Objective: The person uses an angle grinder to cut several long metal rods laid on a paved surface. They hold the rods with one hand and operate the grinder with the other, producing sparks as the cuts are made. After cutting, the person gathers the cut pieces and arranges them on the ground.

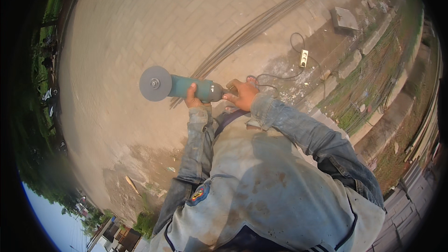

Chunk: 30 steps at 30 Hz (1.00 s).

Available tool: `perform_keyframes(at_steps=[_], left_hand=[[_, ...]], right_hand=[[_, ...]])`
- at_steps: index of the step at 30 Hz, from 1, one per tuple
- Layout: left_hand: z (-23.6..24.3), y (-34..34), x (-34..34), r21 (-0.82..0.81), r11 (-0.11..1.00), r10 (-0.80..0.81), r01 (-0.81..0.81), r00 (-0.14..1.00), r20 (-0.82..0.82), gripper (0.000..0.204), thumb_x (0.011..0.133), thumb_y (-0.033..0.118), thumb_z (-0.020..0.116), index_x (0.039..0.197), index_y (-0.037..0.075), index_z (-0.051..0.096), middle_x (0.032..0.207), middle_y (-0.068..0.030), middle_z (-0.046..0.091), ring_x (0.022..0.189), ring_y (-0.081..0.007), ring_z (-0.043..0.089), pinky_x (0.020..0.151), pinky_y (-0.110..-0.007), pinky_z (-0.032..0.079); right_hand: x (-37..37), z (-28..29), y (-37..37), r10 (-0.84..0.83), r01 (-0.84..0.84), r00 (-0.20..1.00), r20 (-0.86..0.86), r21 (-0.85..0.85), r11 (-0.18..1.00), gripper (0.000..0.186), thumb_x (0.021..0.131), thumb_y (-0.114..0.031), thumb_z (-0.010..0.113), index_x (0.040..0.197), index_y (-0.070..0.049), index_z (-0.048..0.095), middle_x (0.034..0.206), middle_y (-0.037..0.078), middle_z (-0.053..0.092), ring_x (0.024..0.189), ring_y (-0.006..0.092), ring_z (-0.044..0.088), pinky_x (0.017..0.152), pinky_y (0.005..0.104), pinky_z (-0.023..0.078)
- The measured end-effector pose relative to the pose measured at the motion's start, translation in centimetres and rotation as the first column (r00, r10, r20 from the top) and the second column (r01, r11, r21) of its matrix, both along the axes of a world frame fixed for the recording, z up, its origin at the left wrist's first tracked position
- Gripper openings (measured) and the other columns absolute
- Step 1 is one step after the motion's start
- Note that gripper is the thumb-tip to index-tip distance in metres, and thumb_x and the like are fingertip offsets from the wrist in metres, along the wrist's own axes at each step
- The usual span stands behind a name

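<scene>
A teal angle grinder (190, 88) with a large grey cutting disc (163, 75) lies sideways in front of my body, the disc pointing left. My left hand (194, 99) is closed around the grinder's body from below, its thumb up on the near side. At the dark rear end, my right hand (244, 95) pinches with thumb and bent fingers. Exactly what those fingertips press on is partly hidden. Beyond and beneath the tool, the ends of a bundle of long thin steel rods (254, 29) lie on the paving.
A dark cable (275, 75) runs from near my right hand to a pale power strip (304, 59) on the ground. Farther right are a concrete block (345, 19), curb stones (350, 64) and more thin rods on grass. A wooden-looking stick (132, 184) lies at lower left.
</scene>
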<state>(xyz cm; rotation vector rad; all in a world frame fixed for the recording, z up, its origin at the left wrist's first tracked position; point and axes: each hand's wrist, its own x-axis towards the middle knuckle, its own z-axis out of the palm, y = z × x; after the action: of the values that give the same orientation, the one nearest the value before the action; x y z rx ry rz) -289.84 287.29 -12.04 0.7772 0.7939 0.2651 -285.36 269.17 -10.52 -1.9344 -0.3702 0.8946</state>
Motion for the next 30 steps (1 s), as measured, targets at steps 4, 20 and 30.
perform_keyframes(at_steps=[4,20,30], left_hand=[[1.3,0.3,1.1,0.157,0.959,0.259,-0.235,0.954,-0.154,0.035,0.072,0.025,0.065,0.099,0.007,0.053,0.091,-0.0090,0.058,0.087,-0.0245,0.057,0.080,-0.039,0.048],[0.2,3.2,2.0,0.127,0.771,-0.618,0.624,0.781,-0.088,0.068,0.072,0.038,0.069,0.121,0.000,0.043,0.112,-0.0172,0.055,0.098,-0.0263,0.056,0.081,-0.037,0.048],[-18.4,9.2,-22.7,0.177,0.907,-0.233,0.382,0.806,-0.545,0.034,0.076,0.016,0.069,0.106,0.001,0.058,0.083,-0.0060,0.064,0.074,-0.0122,0.059,0.065,-0.025,0.047]], right_hand=[[1.2,0.1,1.7,-0.080,0.081,0.996,-0.031,0.035,0.996,0.038,0.081,-0.032,0.064,0.104,-0.003,0.059,0.091,0.016,0.066,0.088,0.0284,0.062,0.080,0.0378,0.047],[7.1,-1.9,4.1,0.312,0.225,0.674,-0.670,0.588,0.777,0.062,0.071,-0.033,0.073,0.115,0.002,0.048,0.096,0.017,0.059,0.083,0.0229,0.062,0.069,0.0356,0.053],[11.3,-16.5,-1.8,0.136,-0.052,0.989,0.062,-0.710,0.703,0.072,0.059,-0.026,0.073,0.122,-0.003,0.048,0.109,0.021,0.059,0.099,0.0330,0.059,0.084,0.0382,0.047]])
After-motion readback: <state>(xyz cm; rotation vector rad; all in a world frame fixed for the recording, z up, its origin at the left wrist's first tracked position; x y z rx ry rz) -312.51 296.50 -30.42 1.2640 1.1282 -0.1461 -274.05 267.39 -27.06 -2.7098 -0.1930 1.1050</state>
